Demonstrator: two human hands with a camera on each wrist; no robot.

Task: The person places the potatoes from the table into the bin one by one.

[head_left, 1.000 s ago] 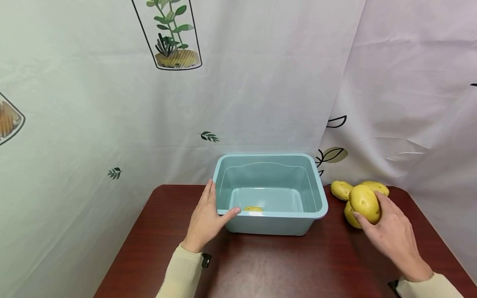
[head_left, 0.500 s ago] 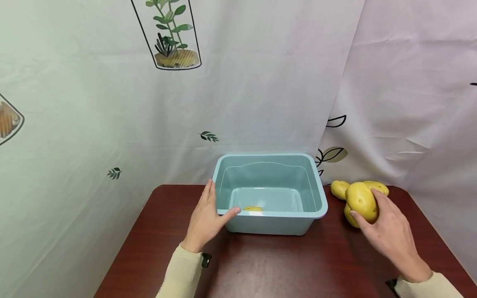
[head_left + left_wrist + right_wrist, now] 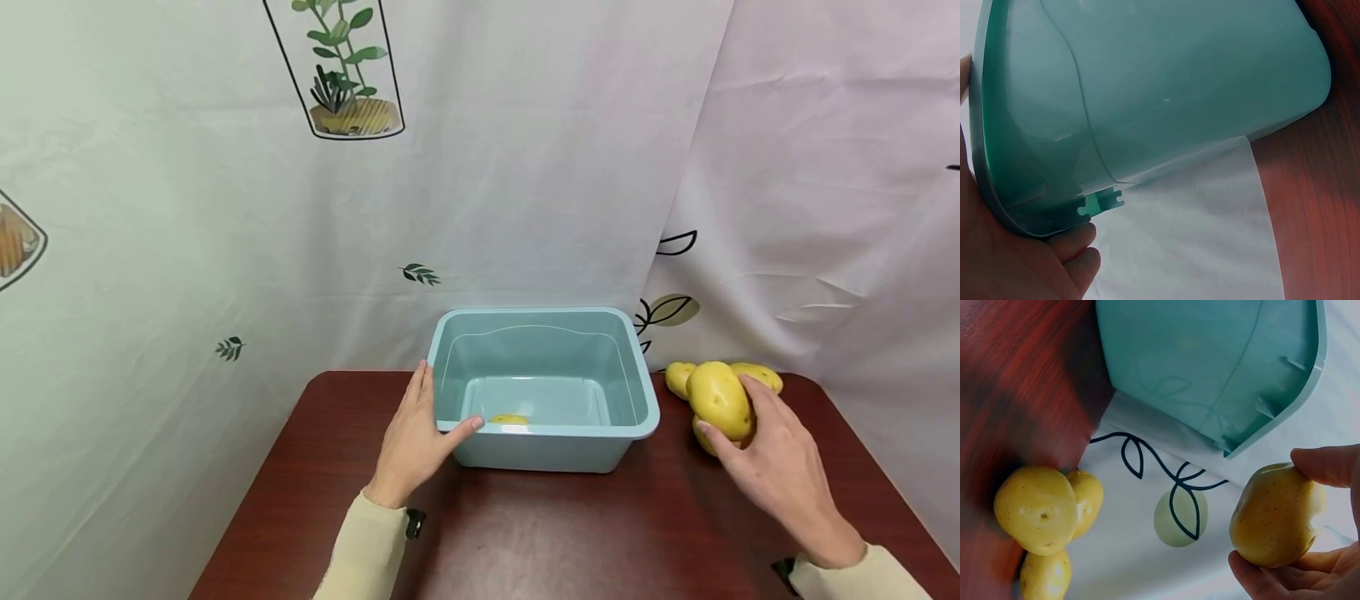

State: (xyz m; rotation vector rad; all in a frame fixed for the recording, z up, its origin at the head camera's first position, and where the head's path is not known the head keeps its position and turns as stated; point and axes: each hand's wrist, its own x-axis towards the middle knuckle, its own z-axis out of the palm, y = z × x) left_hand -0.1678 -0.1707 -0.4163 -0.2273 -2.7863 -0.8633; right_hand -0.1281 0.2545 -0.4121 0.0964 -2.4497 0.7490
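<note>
A yellow potato (image 3: 717, 400) is held between the thumb and fingers of my right hand (image 3: 780, 462). The right wrist view shows this potato (image 3: 1275, 515) raised off the table. Below and behind it lie several potatoes (image 3: 1038, 509), partly covered by the held one in the head view. My left hand (image 3: 412, 442) touches the near left corner of a light blue plastic tub (image 3: 540, 452), fingers straight along its left rim and thumb across the front rim. Inside the tub, one potato (image 3: 510, 420) shows above the front rim, its lower part hidden.
The dark red wooden table (image 3: 562, 533) has rounded back corners. A pale curtain (image 3: 540, 183) printed with plants hangs close behind it and along both sides. The tub stands at the back middle, and the loose potatoes lie at the back right.
My right hand has moved slightly left and up with the potato. The left hand and the tub stay where they were.
</note>
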